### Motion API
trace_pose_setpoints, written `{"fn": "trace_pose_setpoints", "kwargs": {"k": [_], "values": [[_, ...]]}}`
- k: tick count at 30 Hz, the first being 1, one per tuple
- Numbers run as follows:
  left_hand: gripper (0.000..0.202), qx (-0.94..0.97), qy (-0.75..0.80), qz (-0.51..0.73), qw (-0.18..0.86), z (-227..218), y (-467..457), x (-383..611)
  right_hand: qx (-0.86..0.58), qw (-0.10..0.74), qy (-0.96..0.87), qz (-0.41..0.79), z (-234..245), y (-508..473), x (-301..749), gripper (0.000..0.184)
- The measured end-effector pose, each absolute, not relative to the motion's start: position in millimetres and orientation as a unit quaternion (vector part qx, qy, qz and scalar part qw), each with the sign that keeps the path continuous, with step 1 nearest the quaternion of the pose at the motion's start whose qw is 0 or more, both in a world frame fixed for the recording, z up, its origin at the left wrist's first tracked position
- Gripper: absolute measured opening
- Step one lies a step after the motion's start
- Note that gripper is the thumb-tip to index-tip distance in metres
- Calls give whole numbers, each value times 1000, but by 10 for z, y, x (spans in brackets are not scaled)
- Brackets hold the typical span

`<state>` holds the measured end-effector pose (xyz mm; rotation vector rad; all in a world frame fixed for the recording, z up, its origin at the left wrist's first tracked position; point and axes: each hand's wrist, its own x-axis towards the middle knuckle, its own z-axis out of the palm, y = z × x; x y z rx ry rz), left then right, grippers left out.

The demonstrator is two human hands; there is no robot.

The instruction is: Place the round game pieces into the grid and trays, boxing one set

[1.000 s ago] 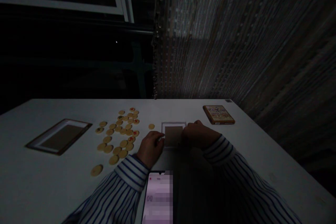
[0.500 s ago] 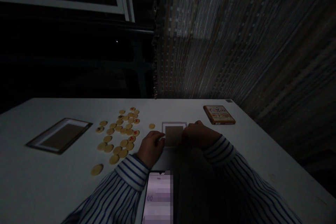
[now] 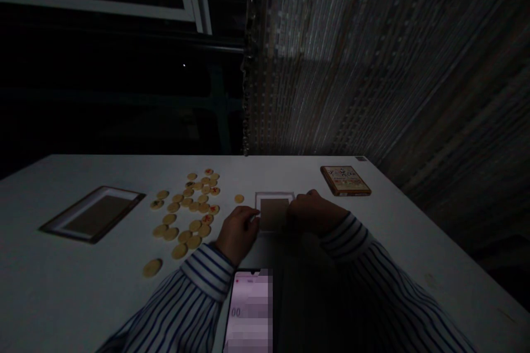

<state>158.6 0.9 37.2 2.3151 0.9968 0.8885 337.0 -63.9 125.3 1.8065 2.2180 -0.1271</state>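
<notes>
Between my hands lies a small shallow open box (image 3: 275, 195) with pale walls and a brown bottom, flat on the white table. My left hand (image 3: 237, 234) is closed at its left wall, thumb and fingers pinching the edge. My right hand (image 3: 313, 213) is curled over the right wall, its fingertips partly hidden in shadow. Left of my left hand, several round wooden Chinese chess pieces (image 3: 194, 206) are scattered, a few showing red or dark characters. A single piece (image 3: 239, 198) sits apart, close to the box's far left corner.
Another shallow open box (image 3: 93, 214) rests on the table's left side. A closed printed box (image 3: 346, 181) lies at the back right. A phone with a lit screen (image 3: 248, 309) is near my body, beside my left forearm. Behind the white table (image 3: 103, 298) hangs a string curtain (image 3: 314, 83).
</notes>
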Motion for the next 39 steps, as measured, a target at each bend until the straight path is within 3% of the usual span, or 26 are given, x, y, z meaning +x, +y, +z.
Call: {"fn": "trace_pose_setpoints", "kwargs": {"k": [5, 18, 24, 39], "values": [[22, 840, 365, 320, 244, 378, 9, 1586, 619, 134, 772, -51, 1256, -630, 3390, 30], [20, 838, 362, 331, 237, 397, -2, 1592, 599, 72, 795, -56, 1162, -595, 3381, 20], [21, 844, 363, 319, 234, 402, -3, 1588, 600, 111, 791, -48, 1228, -614, 3324, 23], [21, 843, 362, 327, 227, 392, 1, 1594, 596, 119, 793, -47, 1180, -592, 3310, 20]]}}
